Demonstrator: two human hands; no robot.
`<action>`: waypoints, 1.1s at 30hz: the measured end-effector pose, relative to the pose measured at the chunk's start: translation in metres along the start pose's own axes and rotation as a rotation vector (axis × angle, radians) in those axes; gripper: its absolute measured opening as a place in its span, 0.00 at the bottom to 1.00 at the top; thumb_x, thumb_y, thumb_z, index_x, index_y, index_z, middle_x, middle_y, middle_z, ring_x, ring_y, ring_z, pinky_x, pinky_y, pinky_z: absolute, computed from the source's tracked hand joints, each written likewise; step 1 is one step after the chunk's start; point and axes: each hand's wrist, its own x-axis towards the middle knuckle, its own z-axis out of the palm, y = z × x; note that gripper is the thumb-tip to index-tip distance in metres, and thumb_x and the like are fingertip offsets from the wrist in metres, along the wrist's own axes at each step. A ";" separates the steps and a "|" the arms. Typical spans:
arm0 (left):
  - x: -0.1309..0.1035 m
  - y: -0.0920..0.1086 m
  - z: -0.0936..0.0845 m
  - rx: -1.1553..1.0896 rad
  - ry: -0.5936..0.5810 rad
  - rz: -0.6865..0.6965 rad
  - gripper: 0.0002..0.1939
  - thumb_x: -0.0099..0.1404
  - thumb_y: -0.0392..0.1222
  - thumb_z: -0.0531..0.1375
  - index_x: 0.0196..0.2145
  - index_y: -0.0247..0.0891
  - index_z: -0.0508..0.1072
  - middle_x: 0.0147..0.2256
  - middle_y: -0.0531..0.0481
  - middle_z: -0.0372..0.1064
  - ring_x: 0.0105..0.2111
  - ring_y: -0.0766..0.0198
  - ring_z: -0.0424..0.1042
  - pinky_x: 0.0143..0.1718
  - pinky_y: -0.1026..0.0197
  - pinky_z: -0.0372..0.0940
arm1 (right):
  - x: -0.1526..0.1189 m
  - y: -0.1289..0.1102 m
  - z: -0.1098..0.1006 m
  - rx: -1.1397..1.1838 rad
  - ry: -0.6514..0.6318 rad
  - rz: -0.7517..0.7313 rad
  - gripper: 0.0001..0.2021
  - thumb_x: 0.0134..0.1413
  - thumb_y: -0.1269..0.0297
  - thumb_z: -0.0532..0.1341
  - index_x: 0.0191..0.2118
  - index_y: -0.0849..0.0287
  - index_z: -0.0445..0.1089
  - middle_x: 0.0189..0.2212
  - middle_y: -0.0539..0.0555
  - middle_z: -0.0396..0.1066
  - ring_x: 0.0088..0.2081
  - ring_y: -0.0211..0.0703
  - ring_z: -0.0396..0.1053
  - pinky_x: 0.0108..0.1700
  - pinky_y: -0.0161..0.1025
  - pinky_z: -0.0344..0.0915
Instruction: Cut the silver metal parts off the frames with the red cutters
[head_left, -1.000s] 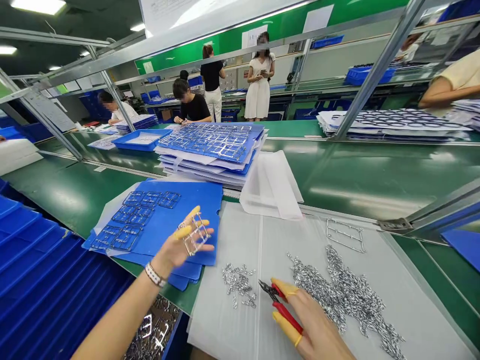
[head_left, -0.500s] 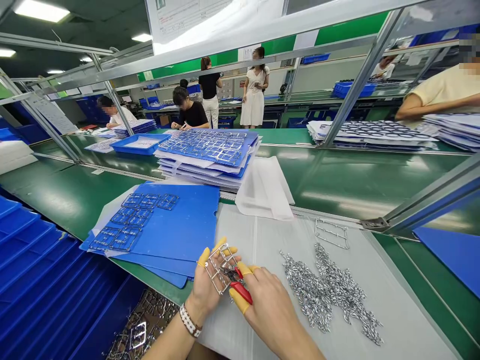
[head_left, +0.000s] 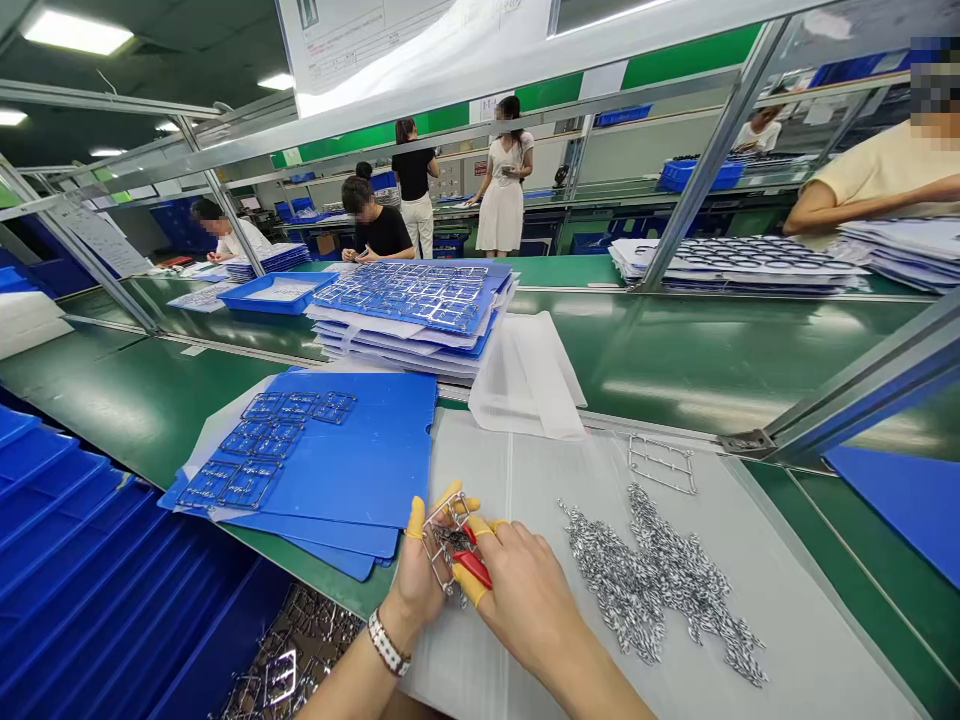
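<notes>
At the bottom centre, the left hand (head_left: 421, 580), a patterned band (head_left: 388, 642) on its wrist, is turned palm up and curled, gripping a metal frame (head_left: 436, 562) between yellow-capped thumb and fingers. The right hand (head_left: 529, 595) is wrapped round red-handled cutters (head_left: 474, 570), their tips inside the frame – whether the blades are apart cannot be told. Left of the hands, at the lower edge, lies a bin of scraps (head_left: 281, 665), with blue trays (head_left: 82, 590) in the lower left corner. Under the hands a grey sheet (head_left: 525, 660) spreads rightward, bearing a heap of small parts (head_left: 660, 585) at lower right and, just beyond it, a second frame (head_left: 661, 463). Left of centre, seven dark frames (head_left: 262, 440) lie on blue boards (head_left: 367, 450). Behind these rises a stack (head_left: 405, 345) topped with more frames, a translucent sheet (head_left: 529, 375) at its right and a blue tray (head_left: 274, 303) at its left. Farther off, a seated person in black (head_left: 379, 232) bends over a bench – two others (head_left: 506, 190) stand behind, upper centre.
</notes>
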 end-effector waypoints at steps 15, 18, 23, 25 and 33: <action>-0.003 -0.002 0.005 0.044 0.019 0.053 0.28 0.66 0.58 0.48 0.53 0.37 0.69 0.45 0.41 0.73 0.44 0.54 0.70 0.51 0.52 0.57 | 0.000 -0.003 -0.006 -0.041 -0.033 0.011 0.14 0.55 0.61 0.56 0.47 0.57 0.67 0.37 0.57 0.72 0.39 0.52 0.68 0.37 0.44 0.58; -0.002 -0.004 0.002 0.055 0.010 0.055 0.28 0.65 0.59 0.48 0.52 0.37 0.70 0.45 0.41 0.73 0.45 0.53 0.70 0.53 0.52 0.56 | -0.001 -0.007 -0.008 -0.088 -0.029 0.010 0.13 0.55 0.62 0.57 0.45 0.58 0.69 0.36 0.58 0.72 0.37 0.51 0.69 0.35 0.42 0.57; -0.003 -0.001 0.001 0.028 -0.029 -0.008 0.30 0.66 0.60 0.46 0.50 0.34 0.72 0.46 0.40 0.73 0.45 0.53 0.69 0.50 0.53 0.59 | -0.006 -0.001 -0.012 -0.138 0.014 0.010 0.12 0.56 0.62 0.56 0.44 0.57 0.70 0.35 0.57 0.72 0.38 0.51 0.68 0.37 0.43 0.57; -0.004 0.001 0.001 -0.006 -0.038 -0.058 0.31 0.65 0.61 0.46 0.51 0.34 0.71 0.47 0.39 0.71 0.46 0.53 0.69 0.48 0.53 0.61 | -0.006 0.007 -0.013 -0.150 0.051 0.032 0.12 0.56 0.60 0.57 0.44 0.57 0.70 0.36 0.57 0.72 0.39 0.51 0.67 0.38 0.44 0.57; -0.005 0.000 0.005 -0.071 -0.092 -0.129 0.32 0.65 0.61 0.45 0.52 0.34 0.70 0.51 0.38 0.68 0.52 0.49 0.65 0.48 0.53 0.62 | 0.001 0.017 -0.015 -0.121 0.020 0.088 0.12 0.56 0.59 0.57 0.43 0.57 0.71 0.38 0.58 0.72 0.41 0.51 0.67 0.40 0.44 0.56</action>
